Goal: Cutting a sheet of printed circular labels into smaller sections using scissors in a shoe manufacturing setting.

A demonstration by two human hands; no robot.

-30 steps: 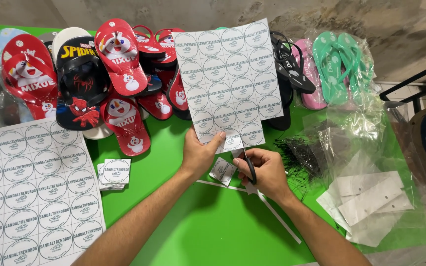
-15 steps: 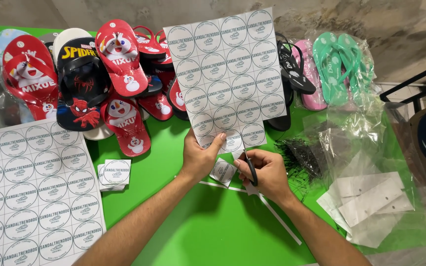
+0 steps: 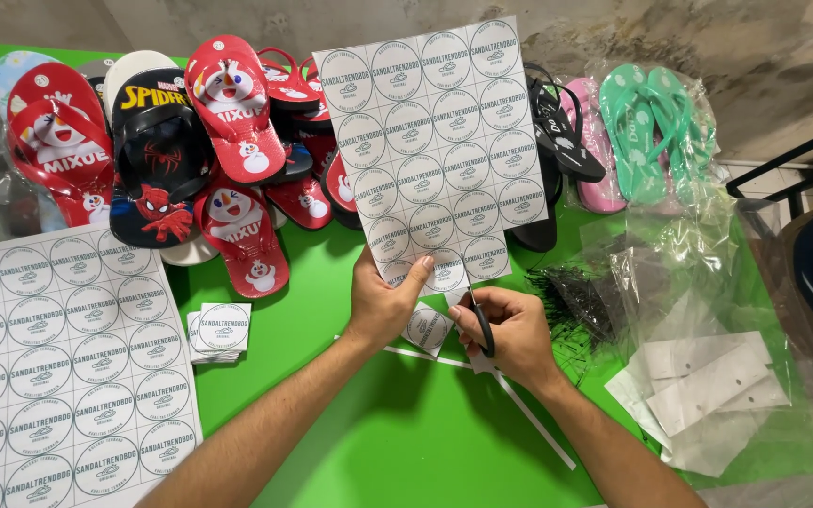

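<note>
My left hand (image 3: 383, 303) holds up a white sheet of round printed labels (image 3: 435, 141) by its lower edge. My right hand (image 3: 510, 331) grips black-handled scissors (image 3: 480, 325) whose blades are at the sheet's bottom edge. A cut square label (image 3: 427, 328) hangs just below the sheet between my two hands. Thin white paper strips (image 3: 529, 421) lie on the green table (image 3: 406, 442) under my right wrist.
A second full label sheet (image 3: 58, 367) lies at the left, with a small stack of cut labels (image 3: 218, 329) beside it. Red, black, pink and green flip-flops (image 3: 228, 141) line the back. Clear plastic bags and white cards (image 3: 708, 386) sit at the right, beside black ties (image 3: 566, 301).
The held sheet has tilted and shifted slightly right and up. The scissors have stayed at its lower edge, with the cut label still hanging below.
</note>
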